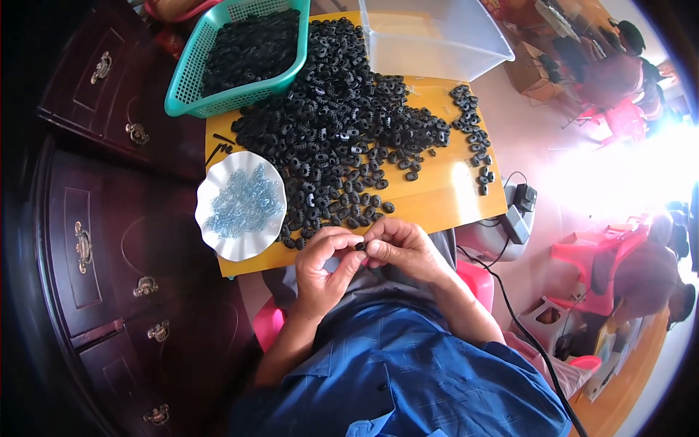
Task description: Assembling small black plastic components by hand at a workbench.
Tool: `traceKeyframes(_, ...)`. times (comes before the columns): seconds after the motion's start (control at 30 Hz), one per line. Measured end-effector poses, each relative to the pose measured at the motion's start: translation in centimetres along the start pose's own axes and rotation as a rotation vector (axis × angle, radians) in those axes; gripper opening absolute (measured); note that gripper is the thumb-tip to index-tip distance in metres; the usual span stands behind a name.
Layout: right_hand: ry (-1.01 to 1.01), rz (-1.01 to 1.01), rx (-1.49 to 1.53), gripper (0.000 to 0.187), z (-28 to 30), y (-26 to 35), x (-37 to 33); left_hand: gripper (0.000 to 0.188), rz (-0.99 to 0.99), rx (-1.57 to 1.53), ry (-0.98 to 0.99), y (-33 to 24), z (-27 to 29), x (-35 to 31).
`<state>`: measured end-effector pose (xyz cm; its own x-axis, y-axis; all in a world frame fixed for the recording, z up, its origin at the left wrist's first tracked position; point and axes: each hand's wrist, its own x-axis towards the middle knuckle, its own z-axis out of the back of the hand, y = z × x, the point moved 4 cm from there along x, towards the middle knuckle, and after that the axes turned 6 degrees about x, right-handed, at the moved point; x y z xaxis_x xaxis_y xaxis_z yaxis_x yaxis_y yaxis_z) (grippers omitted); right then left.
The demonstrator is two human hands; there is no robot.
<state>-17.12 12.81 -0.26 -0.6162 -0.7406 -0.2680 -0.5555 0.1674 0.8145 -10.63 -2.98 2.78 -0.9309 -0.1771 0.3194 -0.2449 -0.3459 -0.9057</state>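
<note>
In front of my lap, close to the near edge of the yellow table (466, 207), both hands meet fingertip to fingertip. A small black plastic piece (360, 247) shows between them; its exact shape is partly covered by the fingers. My left hand (324, 266) is closed in a pinch at the piece's left side. From the right, my right hand (404, 247) pinches at it with thumb and forefinger. Just beyond the hands spreads a big heap of black oval plastic pieces (328, 124) with holes, resembling cord locks. Left of the heap, a white scalloped dish (206, 191) holds tiny shiny pale-blue bits (246, 200).
A green basket (186, 102) full of black parts sits at the far left, beside a clear plastic bin (437, 36). A separate strip of black pieces (473, 127) lies on the right. Dark drawers (95, 240) stand left; a black cable (524, 331) hangs right.
</note>
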Motion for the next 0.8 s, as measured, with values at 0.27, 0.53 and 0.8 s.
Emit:
traceKeyframes(0.27,-0.343,0.260,-0.363,0.010,3.6,3.4,-0.4,0.018,0.348,-0.577,-0.024,1.8,0.0,-1.2)
traceKeyframes(0.53,-0.914,0.438,-1.275,0.010,10.1,9.8,-2.6,0.019,0.469,-0.597,-0.061,2.2,0.0,-0.8)
traceKeyframes(0.8,-1.040,0.313,-1.396,0.014,12.5,9.4,-3.1,0.019,0.597,-0.778,-0.093,3.2,0.5,-1.2)
